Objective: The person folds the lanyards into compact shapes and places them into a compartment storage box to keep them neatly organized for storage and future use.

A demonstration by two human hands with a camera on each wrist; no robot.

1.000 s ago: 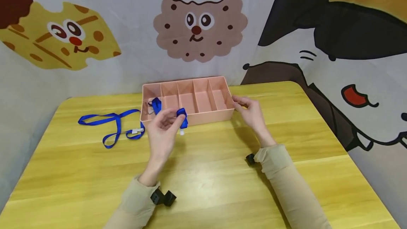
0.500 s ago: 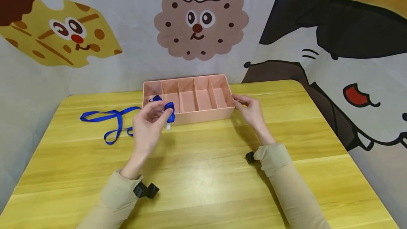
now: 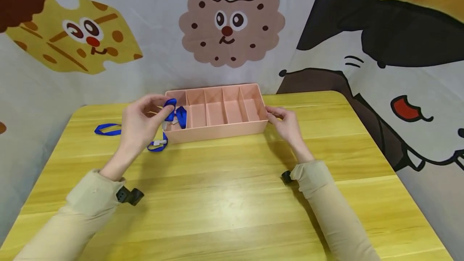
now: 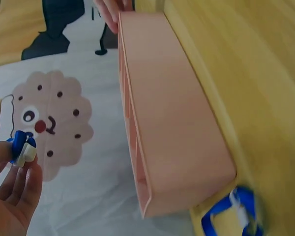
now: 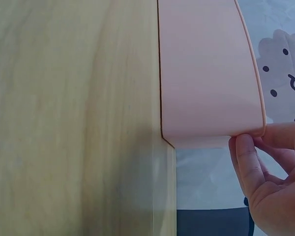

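Note:
My left hand (image 3: 139, 124) pinches a folded blue lanyard (image 3: 170, 110) between thumb and fingers, over the left end of a pink divided box (image 3: 217, 132). In the left wrist view, a white clip (image 4: 26, 155) shows on the held bundle. Another folded blue lanyard (image 3: 181, 117) lies in the box's leftmost compartment. My right hand (image 3: 288, 126) holds the box's right end near the rim. The right wrist view shows its thumb and fingers bent at that end wall; some fingertips are hidden.
A loose blue lanyard (image 3: 108, 129) lies on the wooden table (image 3: 224, 196) left of the box, partly hidden by my left hand. Its white buckle (image 3: 158, 143) sits by the box's front left corner. A cartoon-printed cloth (image 3: 152, 79) hangs behind the table.
My left hand has moved left and away from me with the folded lanyard, from the box's front to above its leftmost compartment. The right hand stays at the box's right end.

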